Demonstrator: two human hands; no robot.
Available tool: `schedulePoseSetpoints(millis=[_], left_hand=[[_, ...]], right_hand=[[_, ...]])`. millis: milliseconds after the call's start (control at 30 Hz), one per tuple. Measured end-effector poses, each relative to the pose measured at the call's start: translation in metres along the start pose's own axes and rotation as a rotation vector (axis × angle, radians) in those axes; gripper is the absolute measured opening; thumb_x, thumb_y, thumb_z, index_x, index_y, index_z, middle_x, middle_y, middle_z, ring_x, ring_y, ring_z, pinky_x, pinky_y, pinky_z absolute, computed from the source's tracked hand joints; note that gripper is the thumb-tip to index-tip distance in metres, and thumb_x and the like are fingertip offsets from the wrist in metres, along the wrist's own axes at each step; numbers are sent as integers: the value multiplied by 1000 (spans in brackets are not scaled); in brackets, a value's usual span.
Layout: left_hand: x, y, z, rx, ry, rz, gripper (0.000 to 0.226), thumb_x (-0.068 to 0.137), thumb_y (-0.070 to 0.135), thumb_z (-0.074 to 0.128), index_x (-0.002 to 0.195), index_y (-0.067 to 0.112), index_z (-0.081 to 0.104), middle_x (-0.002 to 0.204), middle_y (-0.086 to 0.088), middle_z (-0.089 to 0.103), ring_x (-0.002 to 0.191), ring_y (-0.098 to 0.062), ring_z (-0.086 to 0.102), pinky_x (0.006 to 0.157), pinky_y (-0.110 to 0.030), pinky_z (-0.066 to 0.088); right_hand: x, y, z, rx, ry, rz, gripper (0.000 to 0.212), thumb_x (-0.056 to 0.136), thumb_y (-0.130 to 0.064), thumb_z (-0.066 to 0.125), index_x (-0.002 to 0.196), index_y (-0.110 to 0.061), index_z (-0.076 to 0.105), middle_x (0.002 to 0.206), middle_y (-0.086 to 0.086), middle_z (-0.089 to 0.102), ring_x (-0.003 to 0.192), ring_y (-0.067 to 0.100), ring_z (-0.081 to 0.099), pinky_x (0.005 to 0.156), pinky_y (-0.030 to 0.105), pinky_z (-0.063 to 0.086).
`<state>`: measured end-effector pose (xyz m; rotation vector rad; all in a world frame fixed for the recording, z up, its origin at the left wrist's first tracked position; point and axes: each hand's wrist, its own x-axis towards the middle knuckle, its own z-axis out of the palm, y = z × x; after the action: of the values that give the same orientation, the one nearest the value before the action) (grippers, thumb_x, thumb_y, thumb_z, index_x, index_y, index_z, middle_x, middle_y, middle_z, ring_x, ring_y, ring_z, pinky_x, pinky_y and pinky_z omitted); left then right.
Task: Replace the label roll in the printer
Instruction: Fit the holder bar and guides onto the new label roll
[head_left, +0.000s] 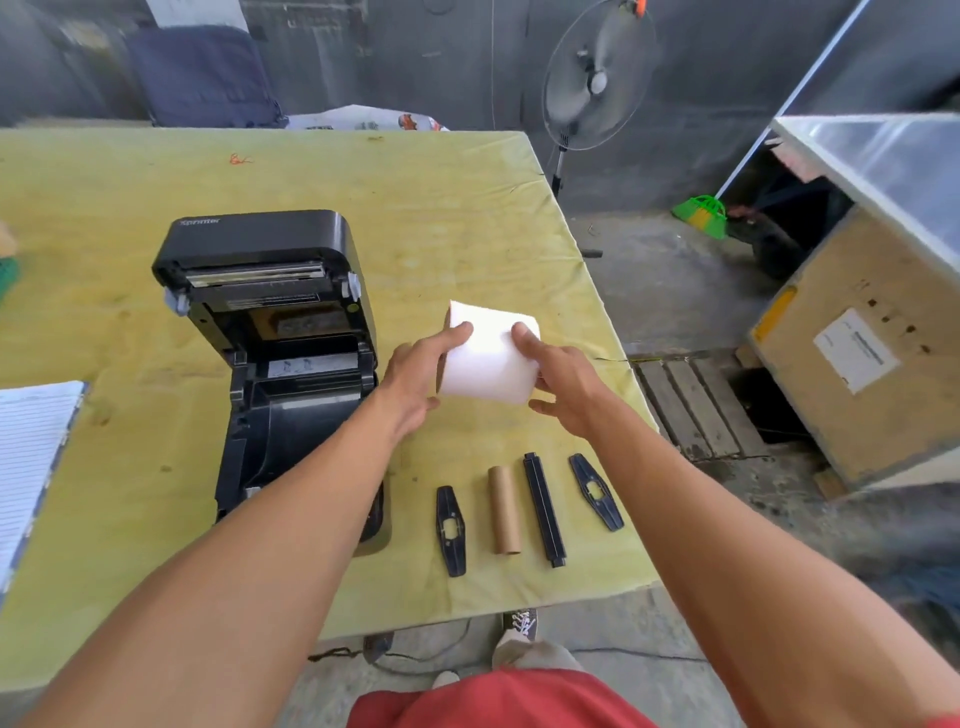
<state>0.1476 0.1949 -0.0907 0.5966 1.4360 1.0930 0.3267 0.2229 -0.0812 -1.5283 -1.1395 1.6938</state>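
One white label roll (488, 358) is held above the yellow-covered worktop (467, 218), just right of one black label printer (275, 353) whose lid stands open. The left hand (415, 374) and right hand (561, 384) grip the roll from opposite sides, fingers partly curled, thumbs on top. Nearer the person lie one empty cardboard core (504, 510), one black spindle bar (544, 509) and two black roll guides (450, 530), side by side.

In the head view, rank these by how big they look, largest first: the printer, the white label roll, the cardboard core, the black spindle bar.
1. Printer, lid open, by far the largest.
2. White label roll, held between left hand and right hand.
3. and 4. Black spindle bar and cardboard core: too close to rank; the bar looks longer, the core thicker.
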Motion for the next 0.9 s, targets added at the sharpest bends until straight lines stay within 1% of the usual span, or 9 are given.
schedulePoseSetpoints(millis=[100,200,267,400,500,600,667,733,900], left_hand=[[-10,-6,4,-31,-4,48,34,79,42,72,103,19,69,97,6,69,93,-15,59,88,-45,40],[-18,-15,14,-163,0,76,23,82,39,68,96,20,68,96,-3,70,88,-25,65,76,-38,50],[-21,-20,21,-220,44,68,23,82,40,67,95,22,66,96,-5,70,84,-26,67,74,-39,53],[-20,-31,30,-272,175,38,28,78,46,64,89,21,61,86,-4,68,76,-25,67,70,-39,53],[-16,-38,31,-300,198,8,31,77,48,61,91,20,59,86,-5,67,79,-28,66,71,-40,52],[-12,-43,34,-341,258,-36,33,76,51,62,91,22,58,87,-4,67,78,-25,66,69,-39,53],[-11,-45,38,-364,276,-58,38,76,55,62,96,22,59,91,-4,67,81,-26,66,69,-39,54],[-10,-47,43,-382,292,-70,45,74,59,63,102,23,59,95,-4,68,84,-26,67,71,-41,56],[-17,-57,48,-412,342,-72,56,72,57,63,117,23,58,102,-5,69,88,-28,68,78,-45,55]], right_hand=[[-17,-2,-2,-46,25,-24,60,86,-59,65,117,-8,65,134,7,61,124,29,55,103,51,44],[-30,1,-5,-94,25,-55,69,86,-61,63,126,-4,63,138,7,59,128,28,52,100,50,44],[-38,3,-7,-119,20,-65,71,87,-62,62,130,-6,62,137,4,58,126,26,50,98,48,44],[-43,4,-15,-215,47,-76,65,90,-69,47,116,-14,70,124,3,64,111,21,55,92,46,46],[-34,12,-32,-282,139,-109,48,98,-52,47,97,-11,72,99,7,65,88,23,59,78,39,47],[-22,30,-51,-539,180,-74,31,94,-20,60,95,10,65,82,13,56,73,24,53,67,38,49],[-18,47,-59,-722,175,-8,23,91,-8,60,101,11,66,84,13,65,75,29,62,75,44,59],[-17,60,-60,-840,142,16,19,89,-7,61,100,6,68,99,18,73,87,36,70,84,47,60],[-14,80,-42,-929,-19,-25,37,85,-25,74,106,3,63,101,21,70,80,37,68,77,44,57]])
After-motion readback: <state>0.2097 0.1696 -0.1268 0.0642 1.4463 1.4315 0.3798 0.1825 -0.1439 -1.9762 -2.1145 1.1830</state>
